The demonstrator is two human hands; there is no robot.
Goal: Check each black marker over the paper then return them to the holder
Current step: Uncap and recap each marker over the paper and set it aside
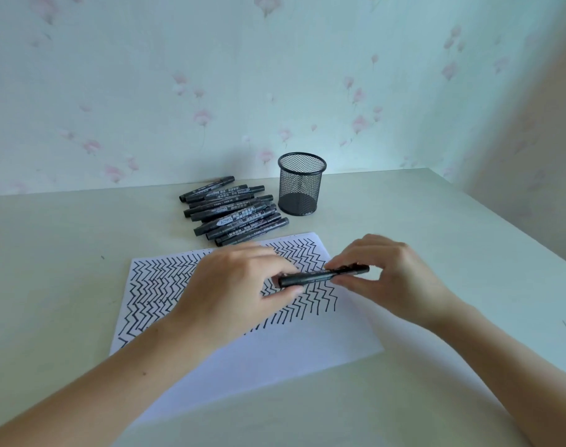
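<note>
One black cylindrical marker with grey printed lettering (323,276) is held level between two hands, above the sheet and lying roughly left to right. The left hand (243,282) pinches the marker's left end between thumb and curled fingers. The right hand (389,275) pinches the right portion of the barrel between thumb and fingertips, the remaining fingers arched over it. Whether the cap is seated or parted from the barrel cannot be determined.

Directly beneath both hands lies one white rectangular sheet of paper (275,350). Its far half is covered with rows of black zigzag lines; the near half, towards the person's forearms, is unmarked.

Beyond the left hand, just past the far edge of the paper, lies one pile of loose black markers of the same type (230,211). About ten are visible, all lying flat, roughly parallel and partly overlapping; an exact count is not possible because of the overlap.

Beyond the gap between the two hands, just to the right of the pile, stands one black cylindrical wire-mesh pen holder (301,185), upright. No marker shows above its rim.

All items rest on one pale, off-white table (436,221). Behind it rises a light wall with a pink floral pattern (210,75).
</note>
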